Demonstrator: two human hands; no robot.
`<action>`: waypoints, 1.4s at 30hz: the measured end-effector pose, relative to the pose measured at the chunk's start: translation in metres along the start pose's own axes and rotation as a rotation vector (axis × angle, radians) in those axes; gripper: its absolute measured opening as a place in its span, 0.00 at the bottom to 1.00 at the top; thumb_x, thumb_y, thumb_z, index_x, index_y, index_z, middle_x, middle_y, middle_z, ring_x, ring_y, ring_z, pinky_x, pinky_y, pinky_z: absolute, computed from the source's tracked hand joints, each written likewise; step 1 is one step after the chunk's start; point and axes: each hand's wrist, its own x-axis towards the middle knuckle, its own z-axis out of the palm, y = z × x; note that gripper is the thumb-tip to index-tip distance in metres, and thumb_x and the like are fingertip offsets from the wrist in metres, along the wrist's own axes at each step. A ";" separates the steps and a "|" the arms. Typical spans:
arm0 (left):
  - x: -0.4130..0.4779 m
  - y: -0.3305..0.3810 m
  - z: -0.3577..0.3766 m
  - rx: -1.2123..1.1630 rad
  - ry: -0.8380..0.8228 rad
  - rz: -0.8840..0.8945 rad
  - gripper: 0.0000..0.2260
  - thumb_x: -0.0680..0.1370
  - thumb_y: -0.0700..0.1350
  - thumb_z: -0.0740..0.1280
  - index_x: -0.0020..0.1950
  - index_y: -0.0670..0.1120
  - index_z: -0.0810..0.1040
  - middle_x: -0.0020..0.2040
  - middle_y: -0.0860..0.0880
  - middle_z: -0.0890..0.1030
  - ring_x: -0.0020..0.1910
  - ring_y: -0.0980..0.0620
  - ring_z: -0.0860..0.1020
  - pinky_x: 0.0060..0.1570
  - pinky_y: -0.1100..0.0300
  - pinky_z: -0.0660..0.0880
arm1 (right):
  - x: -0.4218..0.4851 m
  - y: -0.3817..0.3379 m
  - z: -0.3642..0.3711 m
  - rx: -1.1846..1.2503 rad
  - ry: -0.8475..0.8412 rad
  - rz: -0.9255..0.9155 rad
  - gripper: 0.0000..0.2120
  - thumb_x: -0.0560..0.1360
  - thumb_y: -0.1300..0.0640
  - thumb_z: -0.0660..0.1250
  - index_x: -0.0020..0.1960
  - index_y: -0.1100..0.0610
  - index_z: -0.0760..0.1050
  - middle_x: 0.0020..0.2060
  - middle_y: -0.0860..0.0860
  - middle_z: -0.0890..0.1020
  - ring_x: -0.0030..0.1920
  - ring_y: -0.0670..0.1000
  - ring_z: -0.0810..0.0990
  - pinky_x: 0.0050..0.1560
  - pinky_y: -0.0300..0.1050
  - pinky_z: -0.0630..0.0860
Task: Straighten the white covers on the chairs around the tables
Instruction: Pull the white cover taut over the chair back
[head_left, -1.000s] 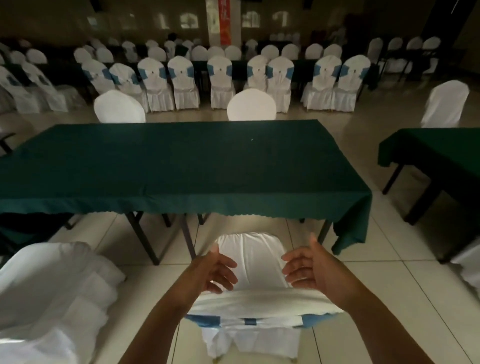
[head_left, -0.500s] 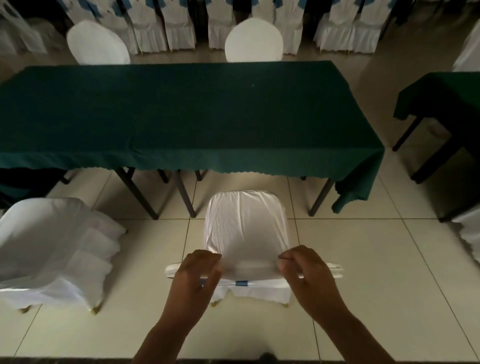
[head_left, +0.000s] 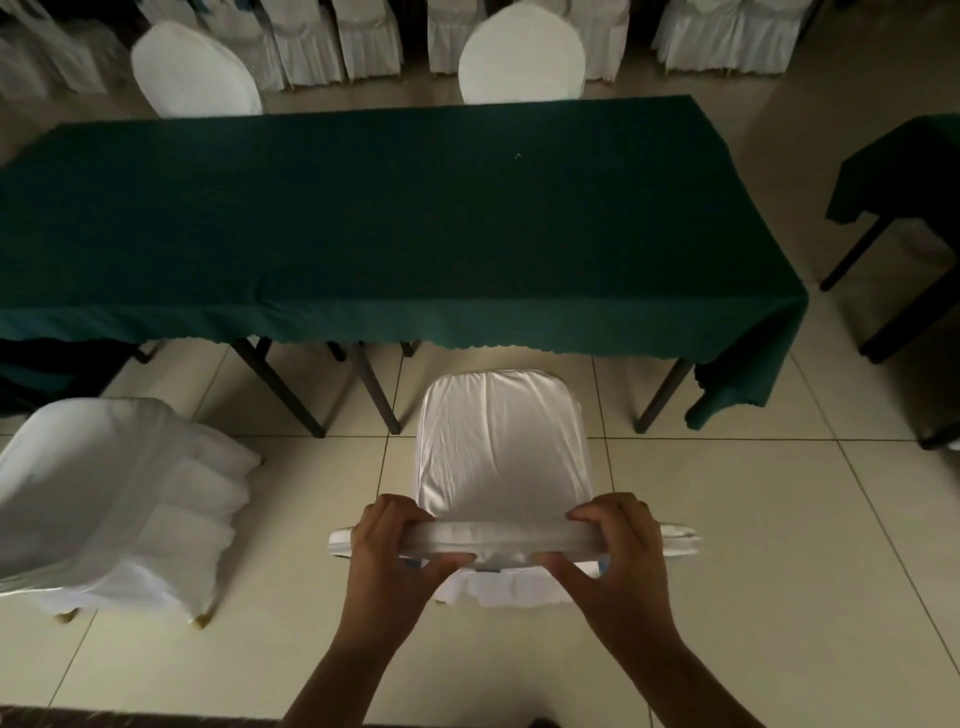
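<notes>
Right below me stands a chair in a white cover (head_left: 498, 441), seat toward the green table (head_left: 363, 218). My left hand (head_left: 395, 556) pinches the left part of the cover's top edge on the chair back. Along the same edge, my right hand (head_left: 613, 551) grips the right part, fingers over the front and thumb behind. The fabric between my hands lies in a flat folded band. A bit of blue sash shows under that band. The seat fabric is lightly wrinkled.
To the left stands another white-covered chair (head_left: 114, 499) with a rumpled skirt. Two round-backed covered chairs (head_left: 519, 57) are beyond the table, with rows of more behind. A second green-clothed table (head_left: 904, 171) is at the right. Tiled floor lies between.
My hands went from open above the chair back to closed on the cover's top edge. The view tilted downward and closer to the chair.
</notes>
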 end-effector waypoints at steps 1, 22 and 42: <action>0.010 0.001 0.005 0.002 0.004 -0.003 0.21 0.61 0.54 0.83 0.43 0.53 0.74 0.43 0.59 0.75 0.42 0.59 0.74 0.37 0.65 0.73 | 0.012 0.003 -0.001 0.006 0.000 0.003 0.21 0.61 0.41 0.74 0.46 0.53 0.77 0.45 0.45 0.76 0.47 0.50 0.75 0.46 0.52 0.78; 0.303 -0.020 0.080 -0.070 0.016 -0.016 0.20 0.64 0.52 0.83 0.47 0.51 0.76 0.44 0.59 0.73 0.45 0.51 0.74 0.47 0.49 0.77 | 0.298 0.056 0.049 -0.034 -0.020 0.065 0.20 0.62 0.50 0.82 0.47 0.49 0.75 0.46 0.49 0.77 0.46 0.50 0.76 0.45 0.43 0.77; 0.460 -0.028 0.109 -0.044 -0.035 0.038 0.20 0.62 0.50 0.83 0.43 0.54 0.73 0.42 0.56 0.75 0.43 0.55 0.74 0.41 0.56 0.73 | 0.444 0.082 0.073 -0.025 0.008 0.040 0.21 0.62 0.48 0.82 0.46 0.49 0.73 0.43 0.48 0.76 0.43 0.49 0.76 0.41 0.43 0.77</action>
